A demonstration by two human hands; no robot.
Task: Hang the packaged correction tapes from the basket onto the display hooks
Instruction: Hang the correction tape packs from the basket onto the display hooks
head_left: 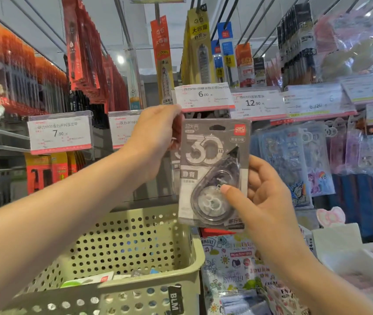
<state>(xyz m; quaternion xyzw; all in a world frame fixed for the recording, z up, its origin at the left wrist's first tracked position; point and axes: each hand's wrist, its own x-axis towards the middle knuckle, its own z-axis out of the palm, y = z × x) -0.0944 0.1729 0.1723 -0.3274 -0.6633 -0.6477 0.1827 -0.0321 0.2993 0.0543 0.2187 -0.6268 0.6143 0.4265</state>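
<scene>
The packaged correction tape (212,171) you hold up is a grey card with a big pale "30", a red logo square at its top right corner and a clear blister over a smoky, teardrop-shaped dispenser with two round spools; it stands upright at the centre of your view, just below the 6.00 price tag (203,96). Your right hand (265,201) comes up from five o'clock and grips the pack's lower right edge, thumb laid across the blister near the lower spool, the other fingers curled round behind the card. Your left hand (156,137) reaches in from eight o'clock, forearm stretched long across the frame, and its fingers bend over at the pack's upper left corner, right under the tag; they seem to pinch the card or something behind it, though the fingertips are hidden and you cannot tell exactly what they touch. A second grey pack (175,160) shows as a sliver behind the first, at its nine o'clock. The pale green perforated basket (135,242) sits at six o'clock below the pack, a few small packets lying in its bottom.
</scene>
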